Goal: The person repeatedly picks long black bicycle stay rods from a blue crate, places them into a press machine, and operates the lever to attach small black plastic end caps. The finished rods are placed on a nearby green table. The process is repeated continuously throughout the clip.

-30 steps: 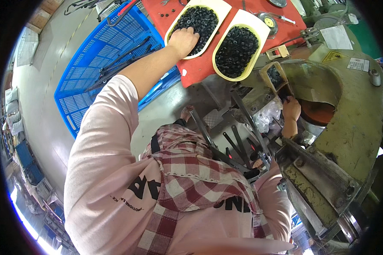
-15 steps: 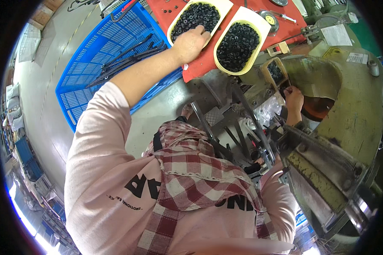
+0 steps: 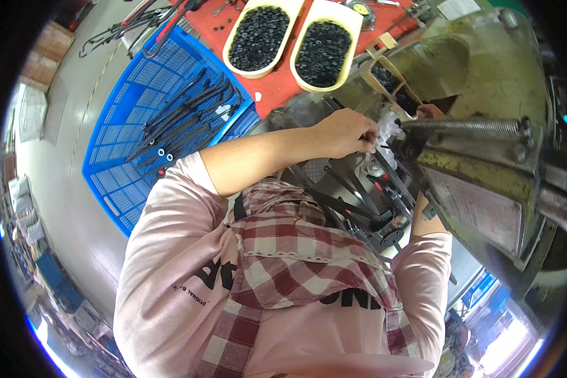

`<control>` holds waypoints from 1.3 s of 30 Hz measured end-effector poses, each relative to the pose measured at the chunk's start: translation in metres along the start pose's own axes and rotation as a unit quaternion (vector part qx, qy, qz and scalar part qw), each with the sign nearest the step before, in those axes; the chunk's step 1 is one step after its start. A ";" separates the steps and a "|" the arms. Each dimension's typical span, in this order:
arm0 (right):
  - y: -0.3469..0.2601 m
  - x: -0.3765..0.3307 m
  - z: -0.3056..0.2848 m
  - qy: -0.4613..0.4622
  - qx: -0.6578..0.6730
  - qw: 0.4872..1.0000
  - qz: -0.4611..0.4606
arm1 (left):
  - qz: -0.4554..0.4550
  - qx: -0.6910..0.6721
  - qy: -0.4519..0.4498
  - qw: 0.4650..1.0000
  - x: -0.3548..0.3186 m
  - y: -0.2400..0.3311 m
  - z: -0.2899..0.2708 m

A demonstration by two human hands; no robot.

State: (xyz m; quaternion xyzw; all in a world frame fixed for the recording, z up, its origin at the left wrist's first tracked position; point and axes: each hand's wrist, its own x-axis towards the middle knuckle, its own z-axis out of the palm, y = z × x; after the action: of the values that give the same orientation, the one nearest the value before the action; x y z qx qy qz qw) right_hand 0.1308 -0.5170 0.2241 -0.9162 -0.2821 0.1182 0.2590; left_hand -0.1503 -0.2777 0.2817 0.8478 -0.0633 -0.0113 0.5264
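Observation:
My left hand [image 3: 348,133] is closed, fingertips pressed together, in front of the machine beside a clear plastic bag [image 3: 389,129]. What it pinches, if anything, is too small to make out. My right hand [image 3: 429,111] shows only in part, beyond a coil spring [image 3: 466,128] on the machine. It is near a small wooden tray [image 3: 394,89] with dark little parts in its compartments; its fingers are mostly hidden. Beyond my left hand stand two cream tubs, a left one [image 3: 258,74] and a right one [image 3: 321,87], full of small black ring-shaped pieces.
The tubs stand on a red-covered table [image 3: 271,94]. A blue plastic basket [image 3: 107,170] with long black rods [image 3: 183,110] is on the left. The green metal machine [image 3: 504,69] fills the right side. Dark metal bars [image 3: 353,189] lie below my left hand.
My left hand has left the left tub and come down and right to the machine. My right hand is now more hidden behind the spring. The whole view has shifted with my head.

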 end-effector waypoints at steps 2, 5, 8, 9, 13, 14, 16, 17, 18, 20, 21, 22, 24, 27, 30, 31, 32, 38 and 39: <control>-0.001 -0.021 0.001 0.040 0.034 0.998 0.017 | 0.042 0.028 0.004 0.999 0.010 -0.009 0.012; 0.001 -0.040 0.006 0.086 0.055 0.994 0.025 | 0.059 0.078 0.007 0.995 0.023 -0.013 0.017; -0.004 -0.038 0.017 0.122 0.056 0.991 0.016 | 0.040 0.108 -0.016 0.993 0.033 -0.016 0.011; -0.005 -0.036 0.016 0.135 0.050 0.990 0.013 | 0.036 0.112 -0.020 0.993 0.038 -0.022 0.014; -0.021 0.000 0.033 0.163 0.011 0.986 -0.018 | 0.032 0.112 -0.013 0.993 0.037 -0.032 0.025; -0.025 0.010 0.036 0.169 -0.008 0.985 -0.022 | 0.027 0.108 -0.013 0.994 0.034 -0.028 0.026; -0.031 0.027 0.040 0.126 -0.098 0.987 -0.017 | 0.013 0.175 -0.084 0.981 0.037 -0.024 0.025; -0.033 0.033 0.041 0.083 -0.176 0.981 -0.012 | 0.007 0.178 -0.081 0.981 0.032 -0.015 0.022; -0.033 0.039 0.043 0.028 -0.199 0.979 -0.018 | 0.002 0.180 -0.057 0.982 0.031 -0.017 0.030; -0.022 0.046 0.052 -0.020 -0.261 0.965 -0.013 | 0.035 0.222 -0.027 0.974 0.029 -0.017 0.038; -0.014 0.047 0.059 -0.014 -0.296 0.955 -0.002 | 0.072 0.262 -0.020 0.962 0.027 -0.014 0.039; -0.013 0.048 0.061 0.026 -0.312 0.949 -0.030 | 0.107 0.300 -0.012 0.948 0.026 -0.012 0.039; -0.010 0.055 0.063 0.021 -0.296 0.955 -0.012 | 0.066 0.271 -0.044 0.959 0.026 -0.012 0.035; -0.024 0.052 0.060 0.042 -0.255 0.966 -0.016 | 0.098 0.217 0.022 0.971 0.011 -0.008 0.024; -0.045 0.045 0.050 0.035 -0.229 0.973 0.013 | 0.114 0.196 0.090 0.970 -0.020 -0.015 0.023; -0.045 0.042 0.047 0.038 -0.218 0.975 0.015 | 0.109 0.195 0.103 0.969 -0.031 -0.021 0.026; -0.045 0.040 0.045 0.042 -0.207 0.977 0.016 | 0.068 0.194 0.060 0.977 -0.046 -0.031 0.033; -0.021 0.039 0.047 0.097 -0.156 0.983 0.019 | -0.076 -0.021 -0.061 0.995 -0.075 -0.067 0.057; -0.015 0.040 0.043 0.074 -0.150 0.986 0.024 | -0.076 -0.039 -0.023 0.996 -0.075 -0.074 0.058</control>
State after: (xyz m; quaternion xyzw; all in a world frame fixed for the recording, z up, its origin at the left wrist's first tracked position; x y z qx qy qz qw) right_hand 0.1407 -0.4655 0.1931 -0.9573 -0.2547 0.0131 0.1360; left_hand -0.2228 -0.2886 0.1863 0.8287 -0.0099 -0.0731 0.5549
